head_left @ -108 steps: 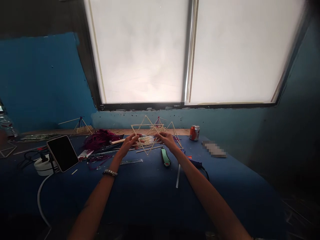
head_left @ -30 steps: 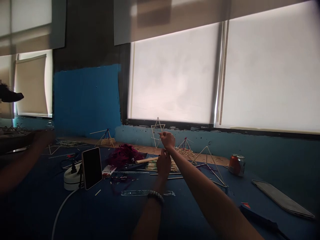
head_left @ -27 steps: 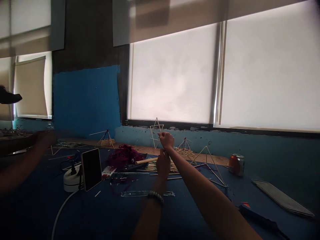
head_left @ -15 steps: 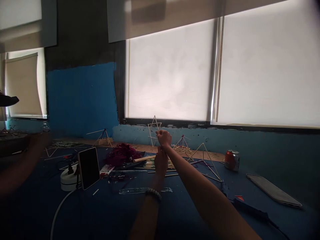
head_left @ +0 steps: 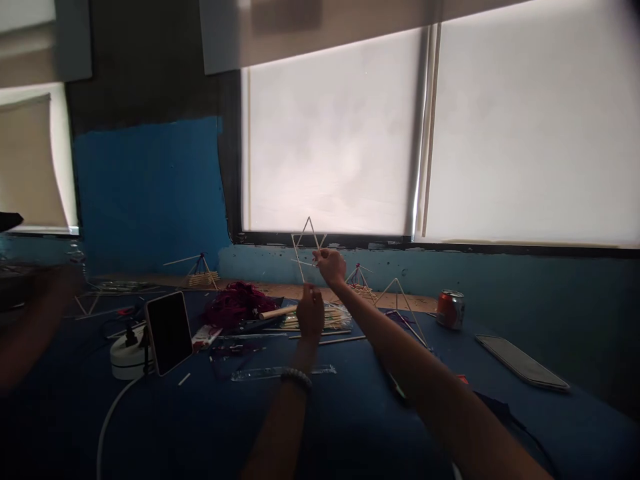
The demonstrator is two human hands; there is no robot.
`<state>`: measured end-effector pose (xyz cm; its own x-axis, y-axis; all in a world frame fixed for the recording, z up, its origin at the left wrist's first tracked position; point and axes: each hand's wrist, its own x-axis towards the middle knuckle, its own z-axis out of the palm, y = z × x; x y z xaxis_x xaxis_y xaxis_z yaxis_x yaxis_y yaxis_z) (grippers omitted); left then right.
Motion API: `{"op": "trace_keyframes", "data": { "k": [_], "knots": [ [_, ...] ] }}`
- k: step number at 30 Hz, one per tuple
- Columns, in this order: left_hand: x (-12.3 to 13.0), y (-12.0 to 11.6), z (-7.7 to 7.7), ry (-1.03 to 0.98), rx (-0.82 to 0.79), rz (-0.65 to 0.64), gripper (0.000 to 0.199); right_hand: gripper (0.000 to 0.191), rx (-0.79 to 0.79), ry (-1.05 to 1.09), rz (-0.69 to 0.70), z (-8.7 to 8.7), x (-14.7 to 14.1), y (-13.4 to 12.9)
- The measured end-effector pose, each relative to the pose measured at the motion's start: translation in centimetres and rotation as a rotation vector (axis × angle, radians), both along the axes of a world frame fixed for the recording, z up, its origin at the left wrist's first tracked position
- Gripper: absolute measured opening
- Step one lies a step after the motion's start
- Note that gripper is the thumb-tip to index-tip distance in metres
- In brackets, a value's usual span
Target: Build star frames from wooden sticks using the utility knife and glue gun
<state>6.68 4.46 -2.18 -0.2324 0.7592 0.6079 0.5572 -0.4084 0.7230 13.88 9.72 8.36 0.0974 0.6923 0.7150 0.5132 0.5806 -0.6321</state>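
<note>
A star-shaped frame of thin wooden sticks (head_left: 297,256) stands upright against the window and wall, one point at the top. My left hand (head_left: 311,312) has its fingers closed around the star's bottom tip. Pinching the star's right side is my right hand (head_left: 331,267), higher up and a little to the right. Where these fingertips meet the sticks is too small and dark to make out. Below the hands lie loose wooden sticks (head_left: 317,319) in a clear wrapper, with dark red yarn (head_left: 241,304) to their left.
Stick pyramids (head_left: 202,272) stand along the back, and a triangular stick frame (head_left: 411,313) is at right. A drink can (head_left: 451,309) and a phone (head_left: 522,362) are farther right. At left are a propped phone (head_left: 169,333), a white power strip (head_left: 125,357) and another person's arm (head_left: 37,327).
My hands have come apart: they crossed at the wrist before, and now my left hand is at the star's lower tip. The star shows more fully. The view has shifted slightly.
</note>
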Motion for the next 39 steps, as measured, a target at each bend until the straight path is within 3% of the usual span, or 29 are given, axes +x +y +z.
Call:
{"op": "trace_keyframes", "data": {
  "k": [4, 7, 9, 12, 16, 20, 31, 39],
  "knots": [
    [-0.6, -0.7, 0.3, -0.29, 0.301, 0.251, 0.021, 0.047, -0.012, 0.125, 0.414, -0.2, 6.5, -2.9],
    [-1.6, -0.6, 0.8, -0.465, 0.351, 0.325, 0.027, 0.043, -0.063, 0.109, 0.568, -1.1, 12.2, -6.1],
    [-2.2, -0.3, 1.1, -0.59, 0.33, 0.202, 0.036, 0.039, -0.113, 0.109, 0.583, -1.9, 15.2, -7.8],
    [-2.5, 0.1, 1.4, -0.686, 0.215, -0.188, 0.056, 0.038, -0.152, 0.131, 0.598, -3.4, 17.7, -8.9],
    [-1.8, 0.1, 1.4, -0.567, 0.034, -0.521, 0.063, 0.04, -0.204, 0.167, 0.641, -5.4, 18.4, -8.5],
    [-1.2, -0.9, 1.4, -0.49, -0.042, -0.658, 0.053, 0.043, -0.228, 0.161, 0.636, -6.5, 18.5, -8.1],
    [-0.7, -1.4, 1.2, -0.348, -0.083, -0.603, 0.042, 0.046, -0.267, 0.142, 0.596, -7.0, 18.9, -8.1],
    [-0.7, -0.9, 1.0, -0.374, -0.052, -0.581, 0.037, 0.047, -0.312, 0.139, 0.583, -7.4, 18.9, -8.0]
  ]
}}
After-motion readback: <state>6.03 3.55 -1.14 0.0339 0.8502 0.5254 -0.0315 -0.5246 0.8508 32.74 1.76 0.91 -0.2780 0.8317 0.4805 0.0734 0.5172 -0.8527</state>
